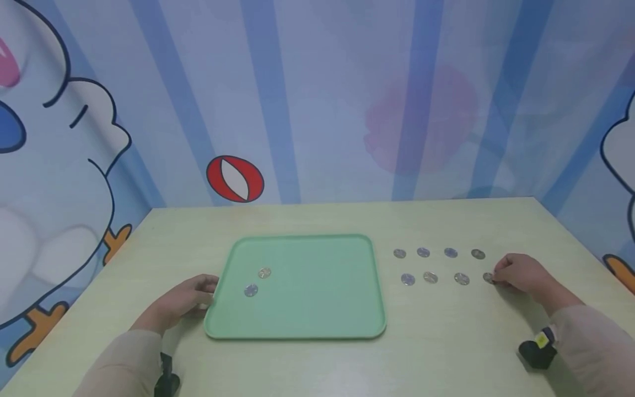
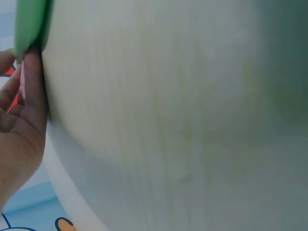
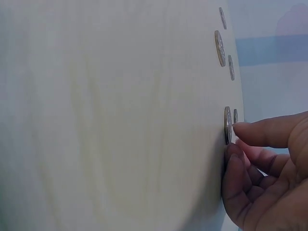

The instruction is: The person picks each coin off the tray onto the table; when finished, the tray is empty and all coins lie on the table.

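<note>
A green tray (image 1: 317, 309) lies on the table, and two coins rest in its left half, a yellowish coin (image 1: 264, 273) and a silvery coin (image 1: 251, 290). My left hand (image 1: 186, 298) grips the tray's left rim with thumb and fingers; the left wrist view shows the hand (image 2: 24, 106) at the tray's edge (image 2: 30, 26). Right of the tray, several coins lie in two rows. At the right end of the nearer row, my right hand (image 1: 521, 274) pinches a coin (image 1: 488, 278). Close up, fingertips (image 3: 239, 129) touch that coin (image 3: 228, 126), which still appears flat on the table.
The farther row includes a coin (image 1: 478, 253) near the right hand, and the nearer row a coin (image 1: 462, 279) left of it. The pale table (image 1: 317, 366) meets a blue striped, cartoon-printed backdrop (image 1: 327, 110) at its back edge.
</note>
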Tool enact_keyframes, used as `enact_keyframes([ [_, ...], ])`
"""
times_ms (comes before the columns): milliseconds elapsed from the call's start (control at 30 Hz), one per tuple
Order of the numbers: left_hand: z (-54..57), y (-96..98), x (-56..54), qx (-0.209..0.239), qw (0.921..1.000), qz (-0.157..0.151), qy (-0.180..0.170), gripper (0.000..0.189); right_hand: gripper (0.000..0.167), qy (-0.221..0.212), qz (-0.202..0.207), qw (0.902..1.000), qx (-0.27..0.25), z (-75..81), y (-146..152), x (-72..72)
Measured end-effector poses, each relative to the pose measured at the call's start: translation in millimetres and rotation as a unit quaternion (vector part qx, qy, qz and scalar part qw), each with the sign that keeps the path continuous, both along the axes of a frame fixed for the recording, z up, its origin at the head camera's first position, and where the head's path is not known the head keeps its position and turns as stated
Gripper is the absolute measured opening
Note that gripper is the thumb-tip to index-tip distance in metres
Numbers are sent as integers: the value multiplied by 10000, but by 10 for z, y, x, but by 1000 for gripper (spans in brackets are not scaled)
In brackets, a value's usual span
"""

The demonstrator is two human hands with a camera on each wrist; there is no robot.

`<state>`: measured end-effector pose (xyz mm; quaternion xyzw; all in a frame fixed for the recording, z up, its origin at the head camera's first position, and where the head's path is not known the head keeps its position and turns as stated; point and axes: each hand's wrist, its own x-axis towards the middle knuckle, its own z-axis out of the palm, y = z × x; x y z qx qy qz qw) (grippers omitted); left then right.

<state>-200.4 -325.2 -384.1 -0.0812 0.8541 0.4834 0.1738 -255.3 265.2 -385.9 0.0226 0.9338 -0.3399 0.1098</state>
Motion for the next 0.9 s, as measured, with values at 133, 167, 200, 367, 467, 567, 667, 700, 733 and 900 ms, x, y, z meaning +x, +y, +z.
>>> enact_keyframes([
  [133, -4, 2, 2, 42, 10000, -31, 36, 53, 21, -25, -66, 10000, -5, 6, 4, 17],
  [167, -3, 3, 3, 46, 10000, -32, 40, 53, 21, -33, -90, 10000, -11, 10, 3, 20],
  [200, -2, 4, 3, 48, 10000, -34, 41, 53, 20, -29, -94, 9999, -24, 17, 0, 26],
  [367, 8, 5, 1, 46, 10000, -21, 16, 54, 19, 125, 34, 9998, -131, 64, -12, 47],
  [467, 13, 3, 1, 47, 10000, -37, 7, 54, 22, 170, 143, 9995, -210, 106, -40, 57],
  [567, 8, -1, -1, 50, 10000, -54, 5, 54, 28, 114, 176, 9992, -347, 152, -91, 64],
  [667, 1, -4, -3, 49, 10000, -66, 4, 53, 31, 85, 192, 9985, -514, 190, -154, 72],
  [700, -1, -4, -3, 60, 10000, -70, 9, 53, 31, 87, 205, 9980, -595, 201, -179, 74],
  [733, -1, -4, -3, 61, 10000, -77, 19, 53, 31, 77, 215, 9976, -646, 211, -204, 77],
  [900, 2, 2, 3, 55, 9999, -96, 58, 53, 28, 55, 304, 9946, -991, 238, -363, 87],
])
